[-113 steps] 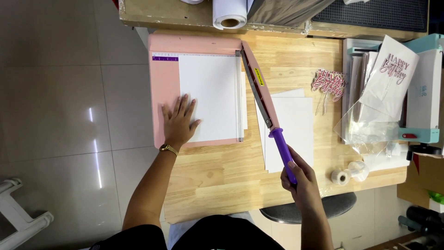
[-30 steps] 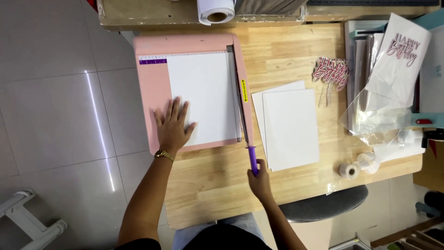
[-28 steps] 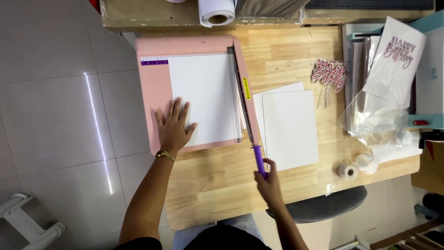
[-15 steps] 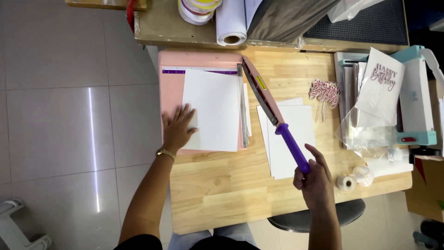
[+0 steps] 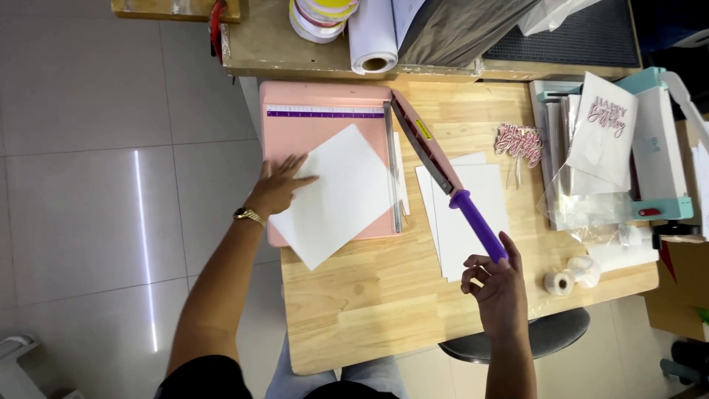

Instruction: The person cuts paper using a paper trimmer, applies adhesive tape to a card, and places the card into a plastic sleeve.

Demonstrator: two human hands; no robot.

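I'm lifting the cutter's purple cylindrical handle [image 5: 478, 224] with my curled right hand [image 5: 496, 290], clearing the blade so my flat, open left hand [image 5: 279, 186] is turning the white paper sheet [image 5: 336, 193] on the pink board [image 5: 295, 133].

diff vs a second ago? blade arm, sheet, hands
The blade arm swung up from flat on the pink cutter; the right hand still holds its purple handle. The white sheet turned askew, one corner now past the cutter's near edge, with the left hand still on it. The paper stack, tape roll and table stayed put.
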